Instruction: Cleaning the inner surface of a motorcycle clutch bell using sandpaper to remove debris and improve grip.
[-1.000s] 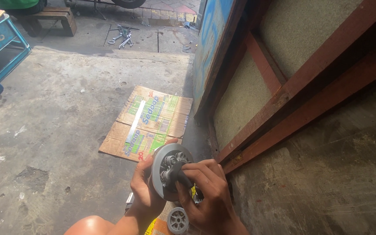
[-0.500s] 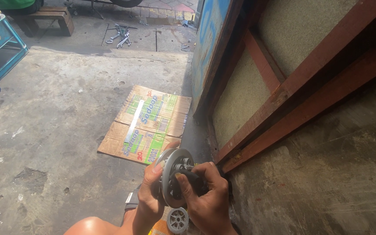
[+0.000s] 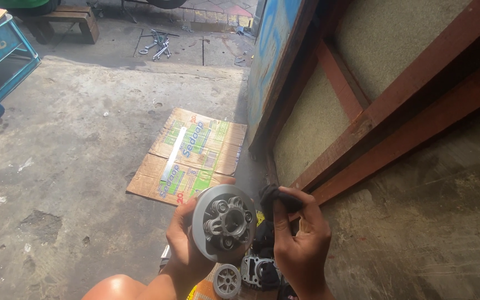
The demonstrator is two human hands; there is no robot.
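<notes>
My left hand (image 3: 181, 244) holds a round grey metal part (image 3: 223, 222) by its rim, its open face with bosses and a centre hole turned toward me. To its right, my right hand (image 3: 301, 244) pinches a dark crumpled rag (image 3: 276, 201), held just clear of the part. Below the hands, on the floor, lie a small grey wheel-shaped part (image 3: 227, 280) and a dark engine piece (image 3: 259, 272), partly hidden by my hands.
A flattened printed cardboard box (image 3: 190, 155) lies on the concrete floor ahead. A red-brown framed wall panel (image 3: 362, 111) leans at the right. A blue crate (image 3: 1, 55), a wooden stool (image 3: 73, 19) and scattered wrenches (image 3: 159, 44) sit further back.
My right hand has come off the face of the round part and moved to the right with the rag. The part's face is now uncovered and turned toward me.
</notes>
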